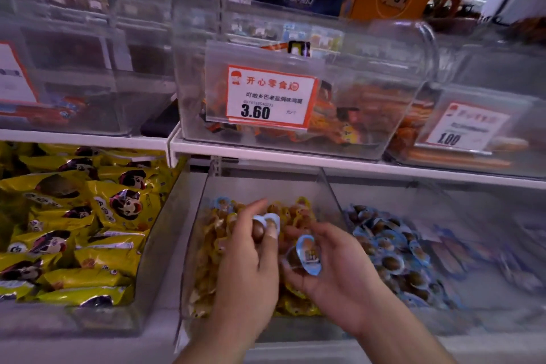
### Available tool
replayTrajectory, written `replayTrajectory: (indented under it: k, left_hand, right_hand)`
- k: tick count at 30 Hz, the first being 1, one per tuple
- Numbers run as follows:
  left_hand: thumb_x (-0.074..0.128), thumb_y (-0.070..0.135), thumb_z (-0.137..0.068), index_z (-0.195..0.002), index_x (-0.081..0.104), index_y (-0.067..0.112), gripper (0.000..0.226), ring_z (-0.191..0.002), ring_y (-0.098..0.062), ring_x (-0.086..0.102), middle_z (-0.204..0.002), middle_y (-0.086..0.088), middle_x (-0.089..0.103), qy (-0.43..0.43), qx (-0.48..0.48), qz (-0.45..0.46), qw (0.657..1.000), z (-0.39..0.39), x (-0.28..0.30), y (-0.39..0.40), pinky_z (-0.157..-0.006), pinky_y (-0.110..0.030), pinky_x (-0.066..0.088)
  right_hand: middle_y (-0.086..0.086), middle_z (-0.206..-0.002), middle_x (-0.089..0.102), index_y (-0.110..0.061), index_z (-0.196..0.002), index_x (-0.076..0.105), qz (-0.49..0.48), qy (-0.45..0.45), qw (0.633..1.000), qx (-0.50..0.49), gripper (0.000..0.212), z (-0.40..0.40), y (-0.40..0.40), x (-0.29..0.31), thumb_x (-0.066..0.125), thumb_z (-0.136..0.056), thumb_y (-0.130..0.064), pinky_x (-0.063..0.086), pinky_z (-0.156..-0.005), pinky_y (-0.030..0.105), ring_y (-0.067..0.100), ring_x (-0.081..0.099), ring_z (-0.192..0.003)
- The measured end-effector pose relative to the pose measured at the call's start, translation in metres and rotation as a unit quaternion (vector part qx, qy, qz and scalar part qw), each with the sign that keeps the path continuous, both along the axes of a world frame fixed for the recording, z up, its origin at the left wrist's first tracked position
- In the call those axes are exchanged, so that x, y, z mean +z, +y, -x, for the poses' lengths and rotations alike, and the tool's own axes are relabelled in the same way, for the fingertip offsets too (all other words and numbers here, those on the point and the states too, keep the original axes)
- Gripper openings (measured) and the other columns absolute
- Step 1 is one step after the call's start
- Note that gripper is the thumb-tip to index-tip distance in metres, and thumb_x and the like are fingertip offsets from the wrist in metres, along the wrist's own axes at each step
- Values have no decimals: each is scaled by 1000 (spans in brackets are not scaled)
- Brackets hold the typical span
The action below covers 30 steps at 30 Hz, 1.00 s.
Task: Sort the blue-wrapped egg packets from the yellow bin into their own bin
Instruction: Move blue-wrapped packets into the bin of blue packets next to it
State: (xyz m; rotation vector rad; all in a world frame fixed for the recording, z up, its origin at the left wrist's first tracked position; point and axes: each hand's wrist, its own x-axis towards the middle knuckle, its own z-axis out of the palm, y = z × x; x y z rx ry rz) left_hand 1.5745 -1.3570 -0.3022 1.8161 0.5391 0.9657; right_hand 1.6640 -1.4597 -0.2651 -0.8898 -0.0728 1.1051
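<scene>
- The right hand, nearest the camera and palm up over the front of the yellow bin, cradles a blue-wrapped egg packet in curled fingers; the packet stands roughly upright, its long axis running top to bottom.
- The left hand, just beside it, pinches a second blue packet between thumb and fingertips, a brown egg showing through the clear film.
- Both packets are glossy, oval, domed blisters with pale blue rims.
- Under the hands, the yellow bin is a clear plastic trough heaped with yellow-wrapped egg packets, crinkly and shiny.
- The blue bin, immediately to the right and sharing a clear wall, holds a pile of matching blue packets. The right hand is the nearer one, so the drop likely goes rightward over that wall.
- Left, a bin of yellow snack bags.
- Above, a clear bin carries a price label.
</scene>
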Motion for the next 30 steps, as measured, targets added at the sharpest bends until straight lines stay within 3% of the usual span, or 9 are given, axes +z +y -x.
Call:
replayTrajectory:
  k: [3, 6, 9, 14, 17, 19, 22, 27, 30]
  left_hand:
    - [35, 51, -99, -141, 36, 50, 43, -123, -5, 50, -134, 25, 52, 79, -51, -129, 987, -8, -7, -16, -104, -29, 41]
    - [16, 59, -96, -151, 4, 49, 56, -145, 2, 13, -155, 21, 25, 133, -73, -213, 965, -15, -13, -24, -117, -18, 4]
    - [16, 73, -91, -147, -11, 59, 63, -144, 14, -1, -153, 42, -1, 118, -129, -184, 967, -21, -16, -25, -113, -10, -1]
    - [25, 75, -92, -151, 14, 54, 63, -136, 25, 11, -144, 54, 10, 99, -148, -162, 970, -22, -18, -22, -105, -3, 14]
    - [27, 65, -95, -133, 54, 40, 53, -132, 6, 38, -136, 34, 40, 153, -133, -221, 954, -19, -19, -12, -104, -18, 32]
    - [31, 58, -96, -124, 61, 37, 46, -123, 0, 46, -129, 27, 49, 182, -141, -243, 942, -18, -17, -9, -98, -24, 38]
    - [32, 58, -99, -125, 60, 40, 42, -115, 1, 49, -123, 29, 51, 216, -160, -270, 925, -15, -17, -11, -93, -24, 40]
    - [39, 46, -101, -118, 64, 38, 32, -110, -2, 53, -116, 25, 57, 192, -135, -278, 932, -13, -13, -13, -89, -24, 43]
    - [43, 39, -94, -110, 70, 31, 33, -105, -8, 58, -110, 18, 63, 156, -90, -286, 941, -6, -6, -4, -89, -32, 48]
  right_hand:
    - [18, -108, 74, -4, -110, 75, -20, -16, 1000, 12, 40, 10, -1, 3, 54, -97, -36, 59, -77, 36, 29, 73, -96]
    - [15, -110, 75, -5, -114, 73, 27, -102, 992, -74, 32, 9, -1, -4, 65, -95, -29, 55, -94, 38, 26, 72, -104]
    - [7, -83, 74, 1, -114, 67, 30, -168, 976, -137, 26, -4, -9, -2, 68, -92, -14, 57, -66, 27, 15, 72, -75]
    - [6, -75, 64, -1, -113, 65, 75, -296, 930, -203, 27, -66, -55, 6, 70, -92, -17, 30, -38, 20, 14, 51, -57]
    - [2, -76, 70, -12, -105, 72, 208, -395, 868, -218, 26, -107, -103, 2, 74, -88, -31, 40, -45, 28, 24, 57, -65]
    - [2, -87, 77, -18, -97, 78, 308, -437, 827, -174, 39, -125, -133, -8, 75, -78, -51, 58, -63, 38, 31, 71, -82]
    - [6, -92, 79, -16, -88, 79, 385, -423, 809, -134, 61, -146, -167, -22, 55, -82, -72, 53, -77, 41, 23, 74, -93]
    - [18, -81, 76, -3, -82, 74, 286, -384, 819, -315, 51, -157, -179, -19, 43, -105, -37, 52, -74, 32, 33, 75, -87]
    - [13, -74, 75, -6, -81, 73, 246, -447, 779, -365, 42, -139, -157, -13, 45, -105, -25, 59, -68, 29, 26, 75, -74]
